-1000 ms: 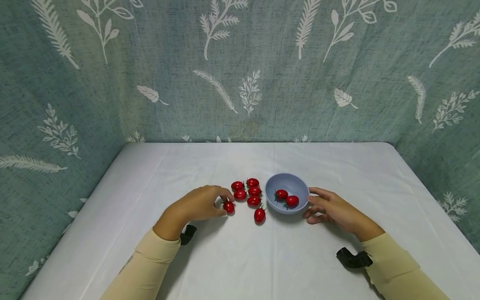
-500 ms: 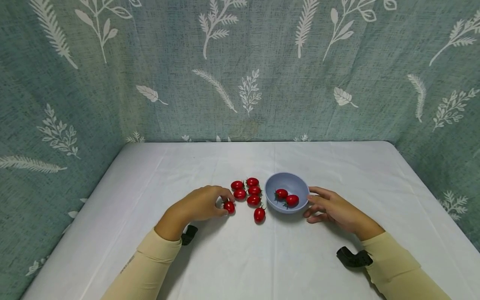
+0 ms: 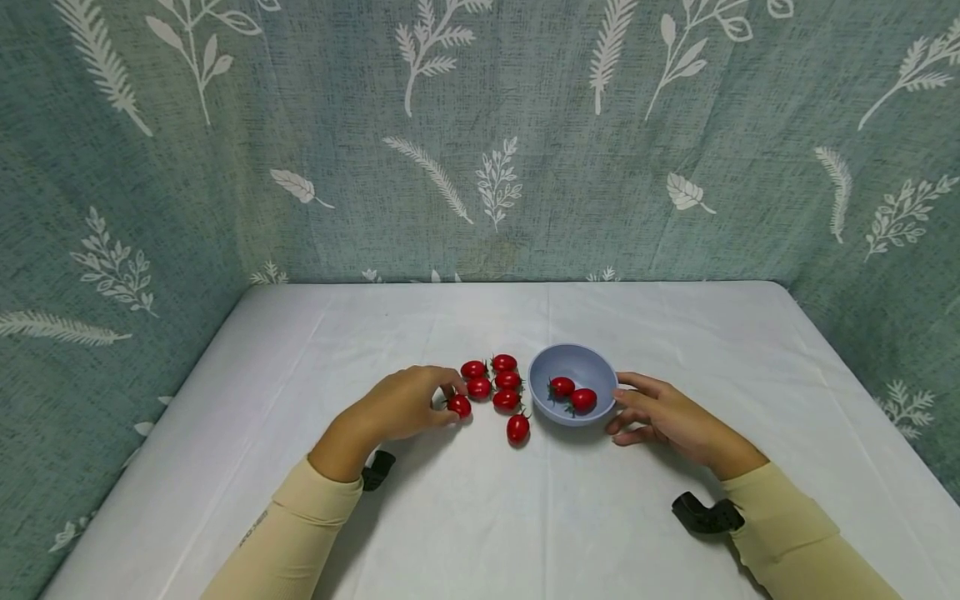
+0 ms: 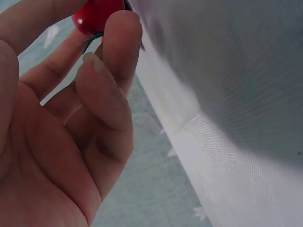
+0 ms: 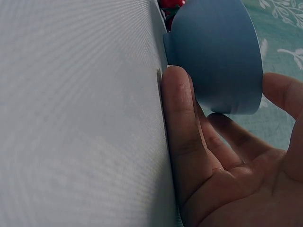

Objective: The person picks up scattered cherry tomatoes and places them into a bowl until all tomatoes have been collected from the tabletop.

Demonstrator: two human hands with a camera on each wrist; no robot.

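Observation:
In the head view my left hand (image 3: 408, 404) pinches a small red cherry tomato (image 3: 459, 407) between its fingertips. The left wrist view shows that tomato (image 4: 97, 18) with its green stem, partly hidden by the fingers. A light blue bowl (image 3: 540, 407) stands right of centre with two cherry tomatoes (image 3: 582, 401) in it. My right hand (image 3: 663, 421) is at the bowl's right side, its fingers loosely spread. One fingertip touches the rim of the bowl (image 5: 218, 52) in the right wrist view, while other fingers lie low beside it near the cloth.
Between left hand and bowl lies a group of several cherry tomatoes (image 3: 507, 382), with a single cherry tomato (image 3: 518, 429) nearer the front. A white cloth (image 3: 480, 517) covers the table. Green leaf-patterned fabric (image 3: 480, 167) hangs behind and at the sides.
My left hand and the pinched cherry tomato have shifted slightly up in the head view, closer to the group. My right hand and the bowl stay in place.

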